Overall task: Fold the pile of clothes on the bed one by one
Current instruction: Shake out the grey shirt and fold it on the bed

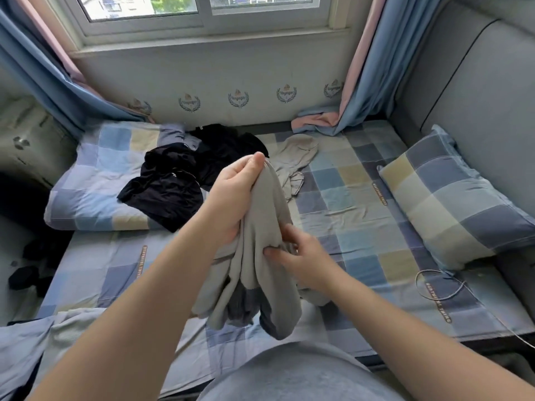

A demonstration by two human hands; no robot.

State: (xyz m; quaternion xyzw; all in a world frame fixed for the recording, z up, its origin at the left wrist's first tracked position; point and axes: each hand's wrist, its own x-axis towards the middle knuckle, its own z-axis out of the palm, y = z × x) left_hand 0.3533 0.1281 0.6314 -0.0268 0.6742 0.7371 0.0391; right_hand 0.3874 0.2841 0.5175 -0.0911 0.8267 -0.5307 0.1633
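A grey garment (254,273) hangs bunched in the centre of the frame above the checked bed (350,224), held up by both hands. The left hand (236,198) has its fingers curled tight round the garment's top, and just below and right of it the right hand (301,257) pinches a fold of the same cloth between thumb and fingers. Behind them, in the upper middle, a pile of black clothes (179,178) lies partly on a folded checked quilt (92,175), a pale garment (298,153) lies flat just to its right, and a checked pillow (451,201) lies at the right edge with a thin cable (440,298) looped on the bed below it.
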